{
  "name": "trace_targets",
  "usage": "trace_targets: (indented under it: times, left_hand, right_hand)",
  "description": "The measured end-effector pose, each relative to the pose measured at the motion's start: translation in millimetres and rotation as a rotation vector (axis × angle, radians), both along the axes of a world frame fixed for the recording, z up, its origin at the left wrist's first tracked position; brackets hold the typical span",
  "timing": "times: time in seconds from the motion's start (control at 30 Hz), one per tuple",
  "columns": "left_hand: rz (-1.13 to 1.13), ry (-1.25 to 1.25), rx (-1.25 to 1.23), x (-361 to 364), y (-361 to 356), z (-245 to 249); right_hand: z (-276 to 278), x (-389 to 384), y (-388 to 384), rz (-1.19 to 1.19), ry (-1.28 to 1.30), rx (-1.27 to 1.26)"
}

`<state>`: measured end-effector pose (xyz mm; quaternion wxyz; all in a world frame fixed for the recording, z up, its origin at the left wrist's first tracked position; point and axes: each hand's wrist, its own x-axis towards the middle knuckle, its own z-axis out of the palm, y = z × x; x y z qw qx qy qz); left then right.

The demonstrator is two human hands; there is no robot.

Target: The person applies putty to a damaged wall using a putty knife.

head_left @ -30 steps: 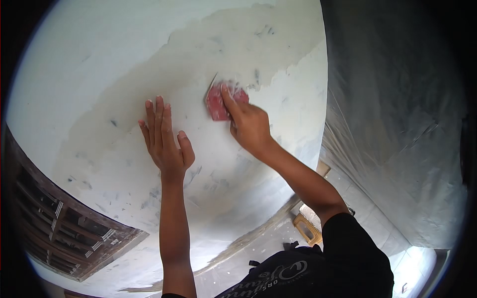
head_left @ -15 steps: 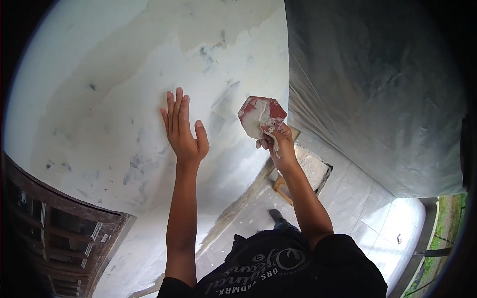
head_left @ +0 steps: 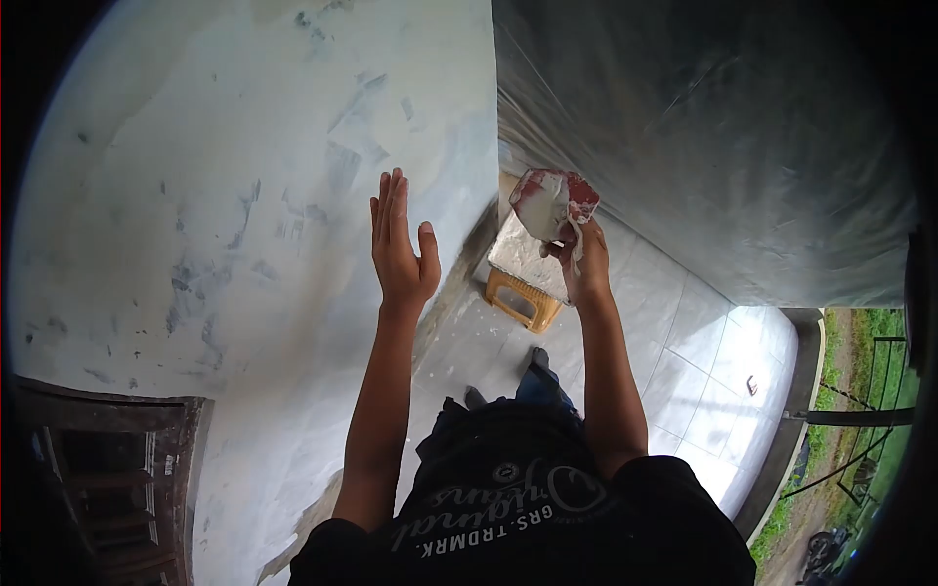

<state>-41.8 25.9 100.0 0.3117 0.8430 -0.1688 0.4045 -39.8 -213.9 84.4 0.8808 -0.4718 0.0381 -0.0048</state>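
Note:
My right hand (head_left: 583, 262) grips a red scraper (head_left: 553, 203) smeared with white putty, held up in the air away from the wall. My left hand (head_left: 401, 250) is open, fingers straight and together, palm toward the white plastered wall (head_left: 215, 195); whether it touches the wall I cannot tell. The wall shows grey smudges and patches. Below the scraper stands a yellow stool (head_left: 524, 301) bearing a board covered in white putty (head_left: 523, 260).
A plastic-sheeted wall (head_left: 703, 137) rises on the right. White floor tiles (head_left: 684, 361) lie below me. A dark wooden window frame (head_left: 107, 469) sits at the lower left. Grass and a metal rail (head_left: 860, 391) show at the far right.
My right hand lifted the scraper off the wall and swung it right, over the stool. The view turned downward and right; my left hand stays flat by the wall.

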Motion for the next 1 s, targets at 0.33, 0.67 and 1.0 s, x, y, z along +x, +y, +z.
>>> trace_targets:
  times: [0.33,0.67,1.0]
  left_hand:
    - [0.032,0.171,0.016,63,-80,-50]
    - [0.13,0.378,-0.06,120,-150,-97]
    - [0.148,0.74,-0.063,134,-149,-199]
  right_hand:
    - [-50,70,-83,-0.037,0.043,-0.103]
    - [-102,153,-156,0.055,0.128,-0.247]
    - [-248,193,-151,0.108,0.299,-0.371]
